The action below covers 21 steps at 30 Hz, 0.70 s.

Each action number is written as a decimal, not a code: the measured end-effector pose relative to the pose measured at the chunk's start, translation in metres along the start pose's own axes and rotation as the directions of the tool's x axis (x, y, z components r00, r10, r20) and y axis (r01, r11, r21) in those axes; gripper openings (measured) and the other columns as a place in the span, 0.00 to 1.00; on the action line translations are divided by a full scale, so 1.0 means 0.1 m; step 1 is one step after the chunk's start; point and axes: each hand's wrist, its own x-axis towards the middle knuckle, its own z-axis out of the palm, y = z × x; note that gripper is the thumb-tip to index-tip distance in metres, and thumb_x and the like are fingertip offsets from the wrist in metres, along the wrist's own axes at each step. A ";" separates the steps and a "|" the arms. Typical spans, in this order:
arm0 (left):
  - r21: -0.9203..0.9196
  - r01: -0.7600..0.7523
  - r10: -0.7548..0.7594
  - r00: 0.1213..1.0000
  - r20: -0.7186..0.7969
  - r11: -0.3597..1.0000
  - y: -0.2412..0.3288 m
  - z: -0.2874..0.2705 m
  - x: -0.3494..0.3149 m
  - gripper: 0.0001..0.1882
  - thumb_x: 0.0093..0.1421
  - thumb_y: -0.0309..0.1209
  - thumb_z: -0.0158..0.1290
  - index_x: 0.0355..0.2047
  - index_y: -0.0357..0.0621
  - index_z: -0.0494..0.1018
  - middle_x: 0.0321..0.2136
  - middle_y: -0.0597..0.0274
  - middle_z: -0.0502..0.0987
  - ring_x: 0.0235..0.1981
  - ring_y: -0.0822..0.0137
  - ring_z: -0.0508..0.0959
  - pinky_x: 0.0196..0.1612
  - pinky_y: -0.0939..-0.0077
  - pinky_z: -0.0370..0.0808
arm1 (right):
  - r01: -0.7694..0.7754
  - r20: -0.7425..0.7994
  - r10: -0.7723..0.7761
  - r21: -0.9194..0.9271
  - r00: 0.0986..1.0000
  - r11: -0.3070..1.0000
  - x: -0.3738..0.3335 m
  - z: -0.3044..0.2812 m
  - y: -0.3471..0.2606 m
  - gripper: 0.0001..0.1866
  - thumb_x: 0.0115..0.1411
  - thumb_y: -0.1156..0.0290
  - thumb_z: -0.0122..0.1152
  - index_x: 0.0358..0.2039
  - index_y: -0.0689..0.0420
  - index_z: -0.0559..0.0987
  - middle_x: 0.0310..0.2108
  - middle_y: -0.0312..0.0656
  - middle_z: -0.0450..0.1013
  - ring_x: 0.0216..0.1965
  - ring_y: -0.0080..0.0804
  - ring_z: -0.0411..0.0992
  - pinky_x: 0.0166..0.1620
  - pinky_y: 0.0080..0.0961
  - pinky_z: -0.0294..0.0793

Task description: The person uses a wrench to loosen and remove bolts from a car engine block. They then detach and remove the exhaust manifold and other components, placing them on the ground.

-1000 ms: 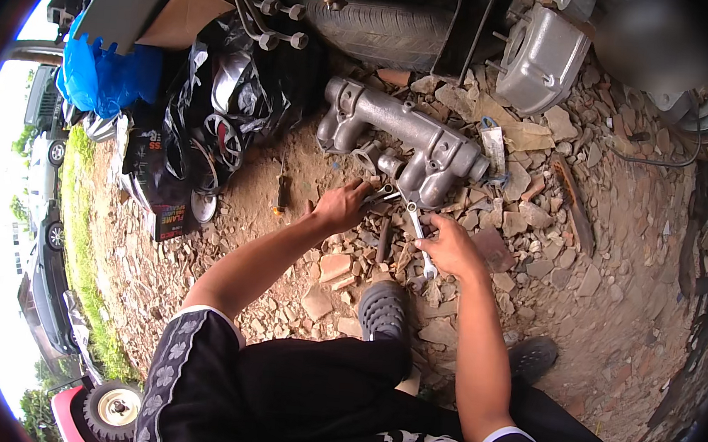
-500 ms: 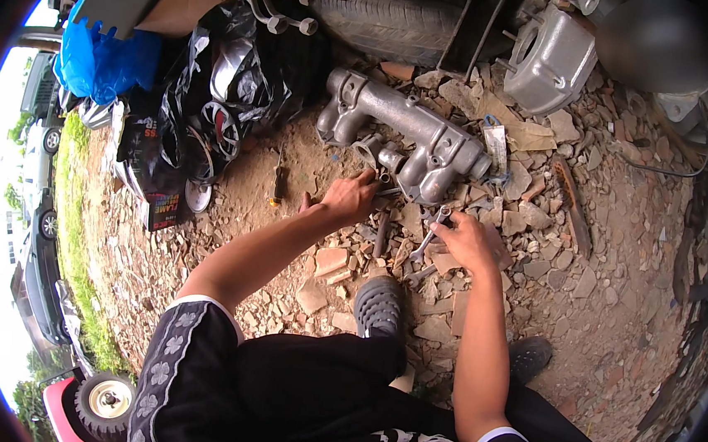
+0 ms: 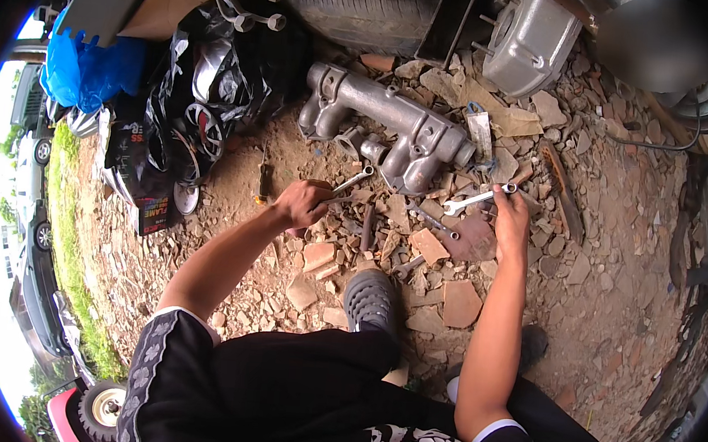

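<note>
My left hand [image 3: 301, 204] is closed around a wrench [image 3: 352, 180], whose ring end points up and right toward a grey cast-metal manifold [image 3: 387, 111]. To the right, my right hand [image 3: 510, 221] grips a combination wrench [image 3: 476, 200] near its ring end. That wrench's open jaw points left, below the manifold's right end. Between my hands, a dark metal tool [image 3: 433, 219] with a round end lies on the rubble. The manifold rests on the ground, touched by neither hand. A loose metal fitting [image 3: 371, 149] sits against its near side.
A screwdriver [image 3: 263, 179] lies left of my left hand. A long brush [image 3: 563, 190] lies at the right. Behind are a tyre [image 3: 362, 18], a metal housing [image 3: 534, 44] and black plastic bags [image 3: 231, 87]. Broken tile pieces [image 3: 460, 304] cover the ground near my shoe [image 3: 371, 301].
My hands have moved apart, away from the manifold. The left one drew back to the left with its wrench; the right one went right and turned its wrench nearly level.
</note>
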 end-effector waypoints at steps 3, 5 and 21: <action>-0.024 0.042 -0.041 0.999 0.034 0.999 0.34 -0.24 -0.02 0.28 0.52 0.45 0.48 0.48 0.40 0.74 0.46 0.46 0.76 0.48 0.45 0.77 0.49 0.51 0.77 | 0.045 0.020 -0.045 0.000 0.999 0.999 0.01 -0.01 0.02 0.16 0.65 0.63 0.65 0.46 0.61 0.78 0.34 0.39 0.78 0.33 0.28 0.76 0.36 0.29 0.72; 0.129 0.024 -0.007 0.991 -0.134 0.991 0.48 -0.11 -0.04 0.30 0.52 0.47 0.50 0.52 0.43 0.72 0.48 0.49 0.74 0.51 0.46 0.74 0.50 0.50 0.76 | 0.190 -0.119 -0.246 -0.354 0.962 0.916 -0.01 0.04 0.04 0.21 0.62 0.63 0.67 0.51 0.61 0.76 0.38 0.46 0.78 0.39 0.39 0.77 0.44 0.37 0.74; 0.177 -0.185 0.164 0.978 0.128 0.967 2.06 0.41 0.39 0.30 0.56 0.45 0.61 0.53 0.42 0.68 0.42 0.58 0.76 0.53 0.56 0.74 0.56 0.55 0.67 | 0.163 0.142 -0.100 -0.552 0.985 0.818 -0.19 0.26 -0.15 0.18 0.60 0.59 0.68 0.46 0.57 0.82 0.37 0.45 0.83 0.40 0.44 0.81 0.46 0.36 0.76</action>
